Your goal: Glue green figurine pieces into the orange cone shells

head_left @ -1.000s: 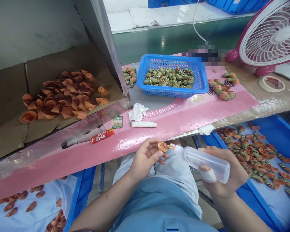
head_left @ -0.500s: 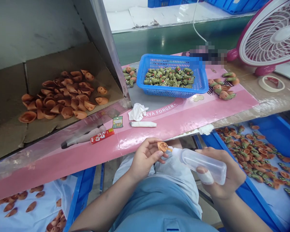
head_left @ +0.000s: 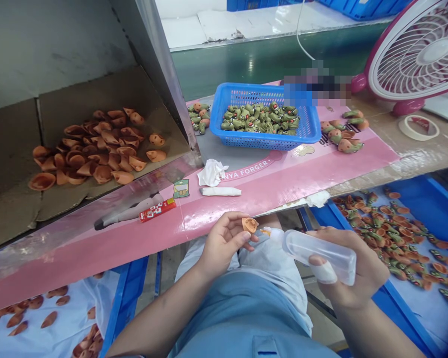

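My left hand [head_left: 227, 241] pinches a small orange hollow piece [head_left: 250, 225] between thumb and fingers, its open side facing up. Wrapped round a translucent squeeze bottle [head_left: 319, 253] is my right hand [head_left: 353, 268], with white tape on the thumb. The bottle lies nearly level, and its orange tip [head_left: 266, 231] points left at the piece, with a small gap between them. Both hands are above my lap, just in front of the pink table edge.
A blue basket [head_left: 265, 141] of green pieces stands on the pink table mat [head_left: 313, 171]. Orange pieces [head_left: 93, 154] lie in a cardboard-lined box at left. Crumpled tissue [head_left: 212, 172], a red packet [head_left: 157, 210], tape roll [head_left: 418, 128] and fan [head_left: 421, 52] are around. Blue trays flank my lap.
My right hand has moved the bottle right, and its tip has come away from the orange piece. My left hand has barely moved; the piece is tilted slightly differently.
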The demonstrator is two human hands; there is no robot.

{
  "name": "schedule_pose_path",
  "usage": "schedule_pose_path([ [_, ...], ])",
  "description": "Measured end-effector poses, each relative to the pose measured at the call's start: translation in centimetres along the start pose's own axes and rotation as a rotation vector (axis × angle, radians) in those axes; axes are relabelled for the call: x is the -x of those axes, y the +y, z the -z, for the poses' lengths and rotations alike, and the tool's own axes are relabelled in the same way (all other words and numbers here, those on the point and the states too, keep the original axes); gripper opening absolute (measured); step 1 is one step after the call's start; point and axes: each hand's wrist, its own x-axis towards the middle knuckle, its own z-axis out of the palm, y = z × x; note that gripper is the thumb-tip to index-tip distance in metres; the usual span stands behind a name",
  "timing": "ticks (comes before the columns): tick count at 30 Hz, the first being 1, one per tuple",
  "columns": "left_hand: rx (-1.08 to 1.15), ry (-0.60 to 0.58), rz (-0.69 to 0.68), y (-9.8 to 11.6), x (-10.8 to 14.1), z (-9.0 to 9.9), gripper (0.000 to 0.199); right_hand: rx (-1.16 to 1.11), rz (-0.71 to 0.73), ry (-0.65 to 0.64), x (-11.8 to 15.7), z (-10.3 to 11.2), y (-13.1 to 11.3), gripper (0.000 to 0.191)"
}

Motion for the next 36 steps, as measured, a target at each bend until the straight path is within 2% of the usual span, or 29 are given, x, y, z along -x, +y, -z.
schedule_pose_path([
  [9, 0.005, -0.041, 0.007, -0.2, 0.1, -0.1, 0.025, -0.025, 0.035, 0.020, 0.1, -0.4, 0.1, 0.029],
  [14, -0.001, -0.029, -0.001, -0.3, 0.1, -0.1, 0.026, -0.030, 0.035, 0.100, 0.2, -0.4, 0.3, 0.031],
  [22, 0.060, -0.003, 0.037, -0.2, -0.1, 0.0, 0.030, -0.006, -0.046, 0.121, 0.5, -0.3, 0.4, 0.027],
  [25, 0.150, 0.026, 0.069, 0.2, -0.3, 0.2, 0.029, -0.061, -0.169, 0.083, 0.1, -0.5, 1.4, 0.026],
  [28, 0.203, 0.091, 0.080, 0.8, -0.8, 0.7, 0.029, -0.181, -0.274, 0.036, -1.1, -1.8, 3.4, 0.026],
  [31, 0.225, 0.172, 0.089, 1.6, -1.2, 1.1, 0.030, -0.250, -0.326, -0.096, -3.5, -4.5, 5.5, 0.025],
  [36, 0.227, 0.345, 0.079, 2.4, -1.4, 2.2, 0.044, -0.302, -0.232, -0.235, -8.2, -9.6, 8.4, 0.032],
])
